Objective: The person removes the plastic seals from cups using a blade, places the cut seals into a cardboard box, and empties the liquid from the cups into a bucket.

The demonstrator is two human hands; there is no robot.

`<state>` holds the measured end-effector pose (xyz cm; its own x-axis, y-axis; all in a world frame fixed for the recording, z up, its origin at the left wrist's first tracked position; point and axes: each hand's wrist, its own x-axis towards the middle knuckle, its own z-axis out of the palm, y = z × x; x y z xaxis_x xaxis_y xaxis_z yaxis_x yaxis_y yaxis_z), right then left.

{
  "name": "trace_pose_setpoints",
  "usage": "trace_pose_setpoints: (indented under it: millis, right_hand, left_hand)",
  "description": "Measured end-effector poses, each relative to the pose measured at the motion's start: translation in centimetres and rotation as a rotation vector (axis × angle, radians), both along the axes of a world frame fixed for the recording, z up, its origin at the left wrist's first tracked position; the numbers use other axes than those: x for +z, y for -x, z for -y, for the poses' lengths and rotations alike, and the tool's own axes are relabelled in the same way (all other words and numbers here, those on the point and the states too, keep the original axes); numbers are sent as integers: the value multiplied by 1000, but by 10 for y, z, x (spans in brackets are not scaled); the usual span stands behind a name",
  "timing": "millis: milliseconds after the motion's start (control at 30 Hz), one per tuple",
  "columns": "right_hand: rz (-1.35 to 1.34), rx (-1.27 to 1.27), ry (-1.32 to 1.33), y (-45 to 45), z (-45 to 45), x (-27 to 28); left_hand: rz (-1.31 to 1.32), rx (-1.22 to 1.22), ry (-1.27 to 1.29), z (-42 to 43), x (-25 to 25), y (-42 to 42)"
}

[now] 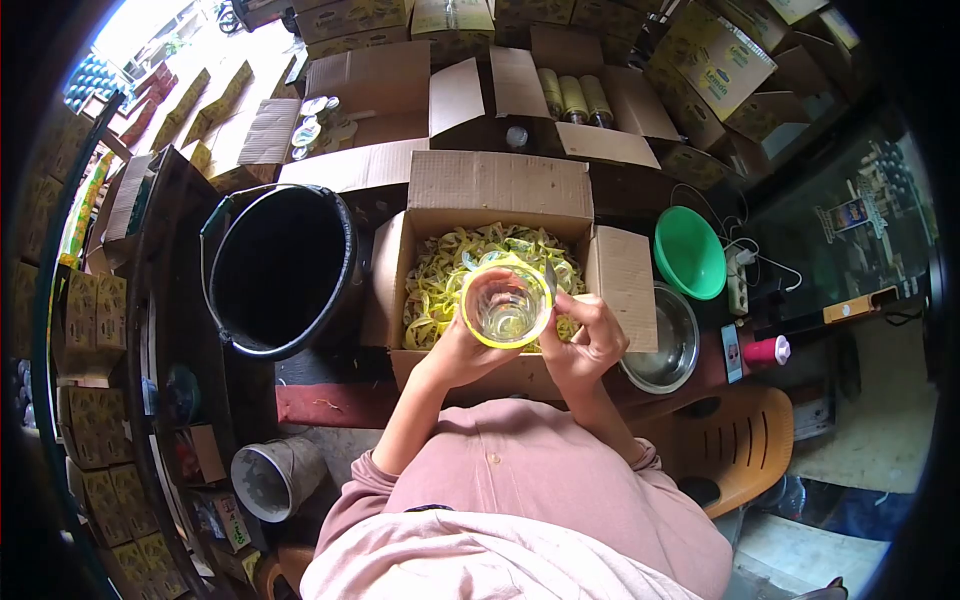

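A clear plastic cup with a yellow rim is held up in front of my chest, its mouth facing me. The fingers of my left hand are wrapped round its left and lower side. My right hand pinches a small dark blade, which stands upright against the right edge of the rim. Its handle is hidden in my fingers. Below both hands lies an open cardboard box filled with yellow-and-clear plastic strips and rings.
A black bucket stands left of the box. To the right are a green bowl, a clear bowl, a phone and a pink spool. Behind, open cartons hold cups. A grey pail sits lower left, an orange chair lower right.
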<state>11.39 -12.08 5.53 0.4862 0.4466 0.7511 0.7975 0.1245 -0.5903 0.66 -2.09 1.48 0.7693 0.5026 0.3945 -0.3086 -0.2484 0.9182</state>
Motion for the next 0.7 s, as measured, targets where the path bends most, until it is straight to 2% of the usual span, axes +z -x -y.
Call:
trace_pose_setpoints:
  millis: [67, 167, 267, 400, 700]
  right_hand:
    - [-59, 45, -42, -4, -2, -4]
    - [-137, 12, 7, 0, 2, -1]
    - [-82, 59, -60, 2, 1, -3]
    - [-19, 25, 9, 7, 3, 1]
    - [92, 2, 5, 6, 1, -1]
  left_hand:
    - [18, 5, -12, 0, 1, -1]
    - [73, -14, 156, 3, 4, -4]
    - [96, -7, 158, 1, 8, -2]
    - [87, 22, 179, 0, 11, 0]
    - [-12, 121, -24, -4, 4, 3]
